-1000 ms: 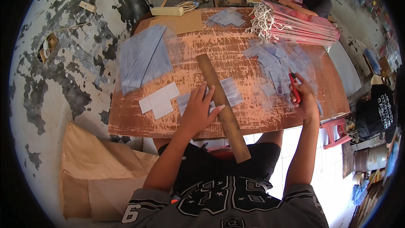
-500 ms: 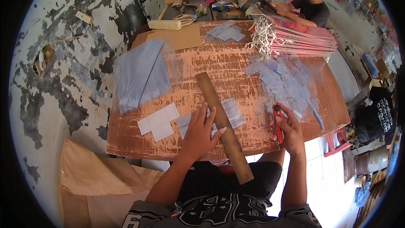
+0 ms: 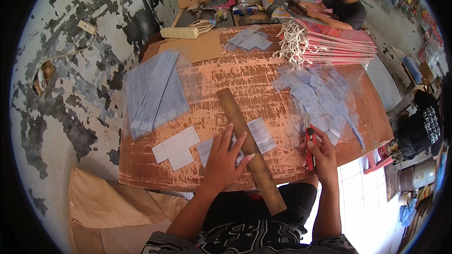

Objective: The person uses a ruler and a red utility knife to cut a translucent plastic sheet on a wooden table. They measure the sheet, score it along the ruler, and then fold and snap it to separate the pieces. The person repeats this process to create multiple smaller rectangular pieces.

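Spread left hand (image 3: 222, 161) presses ruler (image 3: 262, 174) on plastic sheet (image 3: 262, 135); right hand (image 3: 325, 154), at the left's three o'clock, grips knife (image 3: 309, 149); ruler slippage could misguide the blade.

A workshop; scuffed worktable (image 3: 202, 106), plastic pieces (image 3: 308, 91), red cutter (image 3: 309, 139) and straightedge (image 3: 253, 148) show it.

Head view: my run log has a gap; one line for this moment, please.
left hand: on brown straightedge | right hand: holding red cutter | brown straightedge: lying across plastic sheet

Left grip (image 3: 224, 160) palm-down and splayed, right grip (image 3: 324, 156) curled, the two well apart
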A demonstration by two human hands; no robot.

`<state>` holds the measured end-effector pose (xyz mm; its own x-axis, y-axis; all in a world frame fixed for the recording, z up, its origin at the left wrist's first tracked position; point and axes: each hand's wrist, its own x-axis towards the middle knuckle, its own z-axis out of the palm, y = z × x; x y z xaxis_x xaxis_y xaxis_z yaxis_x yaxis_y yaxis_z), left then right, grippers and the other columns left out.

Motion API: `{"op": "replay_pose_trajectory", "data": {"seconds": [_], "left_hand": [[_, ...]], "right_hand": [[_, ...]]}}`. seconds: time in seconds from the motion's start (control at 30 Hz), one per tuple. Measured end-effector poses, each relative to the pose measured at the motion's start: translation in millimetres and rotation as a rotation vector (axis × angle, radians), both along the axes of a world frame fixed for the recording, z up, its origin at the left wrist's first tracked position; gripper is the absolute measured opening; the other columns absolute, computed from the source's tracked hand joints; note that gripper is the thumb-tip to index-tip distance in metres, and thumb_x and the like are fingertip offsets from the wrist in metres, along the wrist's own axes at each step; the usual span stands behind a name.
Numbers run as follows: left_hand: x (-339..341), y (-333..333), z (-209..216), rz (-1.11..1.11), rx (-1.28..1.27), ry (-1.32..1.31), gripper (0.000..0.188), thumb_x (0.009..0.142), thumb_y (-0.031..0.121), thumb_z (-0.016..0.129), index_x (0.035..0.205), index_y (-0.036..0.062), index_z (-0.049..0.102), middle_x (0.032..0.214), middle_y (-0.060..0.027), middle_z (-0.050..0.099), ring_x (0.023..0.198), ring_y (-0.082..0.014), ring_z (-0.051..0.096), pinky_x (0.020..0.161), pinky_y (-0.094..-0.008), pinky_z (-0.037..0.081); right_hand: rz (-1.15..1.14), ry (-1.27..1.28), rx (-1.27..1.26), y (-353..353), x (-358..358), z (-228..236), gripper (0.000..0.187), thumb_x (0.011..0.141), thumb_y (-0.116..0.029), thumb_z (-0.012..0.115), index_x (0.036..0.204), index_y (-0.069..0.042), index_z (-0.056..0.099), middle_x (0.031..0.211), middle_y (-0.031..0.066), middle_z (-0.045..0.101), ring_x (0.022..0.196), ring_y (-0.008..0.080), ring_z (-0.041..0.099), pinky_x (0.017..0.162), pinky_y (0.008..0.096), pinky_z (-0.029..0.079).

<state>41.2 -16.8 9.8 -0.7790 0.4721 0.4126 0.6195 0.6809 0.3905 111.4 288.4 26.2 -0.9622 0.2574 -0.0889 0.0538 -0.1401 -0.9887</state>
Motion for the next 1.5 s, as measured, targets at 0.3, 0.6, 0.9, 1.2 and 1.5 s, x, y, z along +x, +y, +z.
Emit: {"op": "replay_pose_trajectory", "data": {"seconds": [0.3, 0.6, 0.9, 1.2, 1.5], "left_hand": [[0.5, 3.0, -0.5, 0.021, -0.044, 0.001, 0.062, 0.103, 0.044, 0.069, 0.151, 0.0051, 0.06, 0.162, -0.0306, 0.043, 0.146, -0.0483, 0.045, 0.121, -0.0557, 0.039], [0.7, 3.2, 0.0, 0.028, -0.086, -0.021, 0.064, 0.103, 0.043, 0.067, 0.154, 0.0053, 0.057, 0.163, -0.03, 0.043, 0.149, -0.0483, 0.042, 0.123, -0.0568, 0.036], [1.2, 3.6, 0.8, 0.023, -0.082, -0.022, 0.064, 0.101, 0.041, 0.071, 0.152, 0.0038, 0.058, 0.163, -0.0306, 0.042, 0.149, -0.0496, 0.042, 0.123, -0.0578, 0.036], [0.3, 3.3, 0.5, 0.023, -0.076, -0.008, 0.065, 0.1, 0.041, 0.072, 0.151, 0.0038, 0.059, 0.163, -0.0307, 0.043, 0.148, -0.05, 0.043, 0.123, -0.0578, 0.037], [0.7, 2.2, -0.5, 0.015, -0.031, 0.019, 0.064, 0.1, 0.041, 0.072, 0.149, 0.0018, 0.06, 0.16, -0.0325, 0.045, 0.147, -0.0506, 0.045, 0.121, -0.0565, 0.041]], "right_hand": [[-0.055, -0.009, 0.155, -17.1, 1.0, -5.4, 0.06, 0.109, -0.008, 0.06, 0.164, -0.004, 0.036, 0.122, 0.0162, 0.073, 0.085, 0.0107, 0.07, 0.068, 0.0234, 0.055], [-0.16, 0.095, 0.3, -27.6, 0.9, -20.1, 0.067, 0.107, -0.006, 0.059, 0.167, -0.005, 0.029, 0.129, 0.0185, 0.069, 0.092, 0.0136, 0.07, 0.071, 0.0254, 0.055], [-0.207, 0.104, 0.372, -31.1, 3.7, -18.2, 0.065, 0.107, -0.006, 0.06, 0.166, -0.006, 0.031, 0.122, 0.0152, 0.069, 0.08, 0.0117, 0.068, 0.064, 0.0253, 0.053], [-0.23, 0.048, 0.365, -37.9, 3.9, -8.0, 0.066, 0.105, -0.004, 0.061, 0.165, -0.007, 0.034, 0.118, 0.0125, 0.068, 0.083, 0.0129, 0.068, 0.068, 0.0266, 0.054], [-0.231, 0.156, 0.433, -26.5, 8.2, -25.0, 0.069, 0.103, -0.002, 0.058, 0.167, -0.007, 0.035, 0.119, 0.0083, 0.062, 0.087, 0.01, 0.06, 0.075, 0.0261, 0.051]]}}
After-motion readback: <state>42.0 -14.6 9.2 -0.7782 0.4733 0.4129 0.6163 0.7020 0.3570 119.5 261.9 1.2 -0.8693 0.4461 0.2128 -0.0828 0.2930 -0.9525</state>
